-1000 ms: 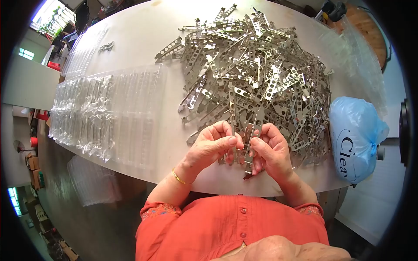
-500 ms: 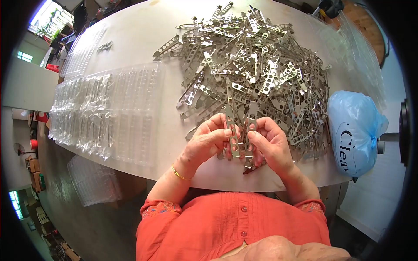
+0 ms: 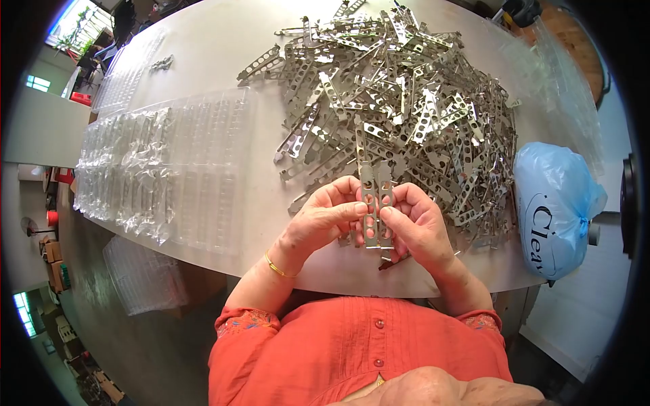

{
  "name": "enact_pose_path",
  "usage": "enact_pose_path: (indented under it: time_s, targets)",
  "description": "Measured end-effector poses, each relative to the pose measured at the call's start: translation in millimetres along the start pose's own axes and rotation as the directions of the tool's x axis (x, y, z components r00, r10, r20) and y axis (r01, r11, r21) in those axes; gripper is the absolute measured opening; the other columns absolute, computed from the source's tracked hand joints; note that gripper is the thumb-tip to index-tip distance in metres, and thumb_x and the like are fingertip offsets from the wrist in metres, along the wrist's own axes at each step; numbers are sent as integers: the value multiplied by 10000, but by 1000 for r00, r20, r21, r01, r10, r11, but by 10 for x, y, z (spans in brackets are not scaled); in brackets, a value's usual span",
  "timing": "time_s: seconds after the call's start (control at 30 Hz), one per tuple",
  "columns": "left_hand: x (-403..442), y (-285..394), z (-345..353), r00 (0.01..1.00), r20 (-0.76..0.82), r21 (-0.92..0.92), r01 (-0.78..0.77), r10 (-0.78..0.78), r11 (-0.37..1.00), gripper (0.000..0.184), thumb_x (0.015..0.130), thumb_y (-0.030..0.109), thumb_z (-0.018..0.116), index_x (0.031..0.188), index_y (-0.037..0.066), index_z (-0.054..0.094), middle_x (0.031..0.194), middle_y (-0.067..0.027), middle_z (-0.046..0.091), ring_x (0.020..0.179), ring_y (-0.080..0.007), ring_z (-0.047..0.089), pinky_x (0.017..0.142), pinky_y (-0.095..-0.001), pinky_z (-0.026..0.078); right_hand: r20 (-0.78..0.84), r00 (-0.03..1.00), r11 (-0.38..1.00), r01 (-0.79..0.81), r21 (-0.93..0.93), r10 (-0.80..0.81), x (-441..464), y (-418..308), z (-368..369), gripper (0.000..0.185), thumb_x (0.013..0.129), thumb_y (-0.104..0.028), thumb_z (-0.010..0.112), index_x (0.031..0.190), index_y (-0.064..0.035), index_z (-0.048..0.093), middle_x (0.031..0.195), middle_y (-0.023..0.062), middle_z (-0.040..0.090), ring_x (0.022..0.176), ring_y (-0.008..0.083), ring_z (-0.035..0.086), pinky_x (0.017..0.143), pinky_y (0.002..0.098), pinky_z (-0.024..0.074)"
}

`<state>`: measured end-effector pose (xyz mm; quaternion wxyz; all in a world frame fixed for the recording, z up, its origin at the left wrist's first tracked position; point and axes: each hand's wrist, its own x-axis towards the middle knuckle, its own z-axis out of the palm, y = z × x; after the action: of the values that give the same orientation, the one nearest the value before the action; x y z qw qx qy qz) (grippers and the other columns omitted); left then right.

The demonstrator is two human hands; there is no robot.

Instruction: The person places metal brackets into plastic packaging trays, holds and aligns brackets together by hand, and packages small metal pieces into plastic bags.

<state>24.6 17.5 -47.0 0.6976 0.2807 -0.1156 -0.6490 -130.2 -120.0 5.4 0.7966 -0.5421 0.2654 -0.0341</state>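
Note:
Close to the table's near edge, my left hand [image 3: 333, 215] pinches a flat metal strip with round holes [image 3: 370, 227], thumb across its face. A second perforated metal strip [image 3: 385, 177] is gripped in my right hand [image 3: 418, 222], between thumb and fingers. The two strips stand side by side, nearly parallel, their lower ends close together. Fingertips behind them are partly hidden. Just beyond my hands spreads a large heap of similar perforated metal strips [image 3: 365, 95]. A dark piece [image 3: 393, 262] lies under my right hand near the table edge.
To the left lie clear plastic trays [image 3: 213, 172], partly filled with wrapped metal pieces [image 3: 135, 176]. Another clear tray [image 3: 145, 277] sits below the table edge. On the right stand a tied blue plastic bag [image 3: 552, 210] and clear plastic sheeting [image 3: 562, 88].
The two strips have come closer together and more nearly parallel. The left strip has shifted slightly right, and both hands still hold their strips.

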Motion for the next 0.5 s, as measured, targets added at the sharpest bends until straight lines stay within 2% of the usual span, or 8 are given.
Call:
enact_pose_path:
  time_s: [0.5]
  targets:
    - [30,-36,-17,999,21,4,31,-31,1000,156,955,57,624,1082,31,537,1075,-132,650,766,-209,697,631,-325,595,33,999,999,6,44,-7,-3,86,-55,135,984,-106,582,1057,-28,499,785,30,624,494,39,530,392,203,454]
